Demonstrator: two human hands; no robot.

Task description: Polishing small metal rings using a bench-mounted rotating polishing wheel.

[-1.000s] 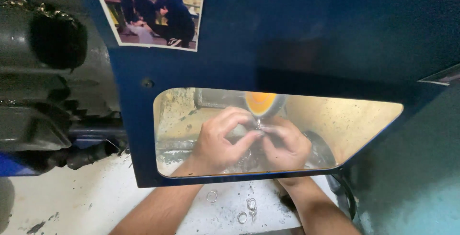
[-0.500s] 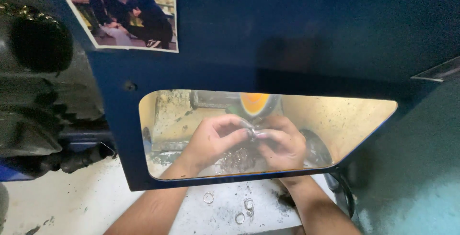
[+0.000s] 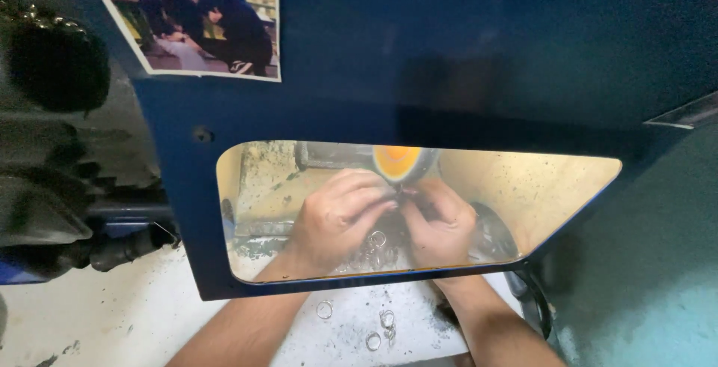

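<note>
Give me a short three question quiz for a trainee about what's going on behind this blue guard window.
1. True or false: both hands work behind the window of the blue guard.
2. What do the left hand and right hand press a small piece against?
A. orange wheel
B. a hammer
C. a saw blade
3. What lies loose on the white bench below the guard?

Key: 1 true; 2 A; 3 small metal rings.

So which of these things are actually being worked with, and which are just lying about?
In use:
- left hand
- right hand
- small piece pinched between them
- orange wheel
- see-through window

Lying about:
- loose rings on bench
- photo
- dark machine
</note>
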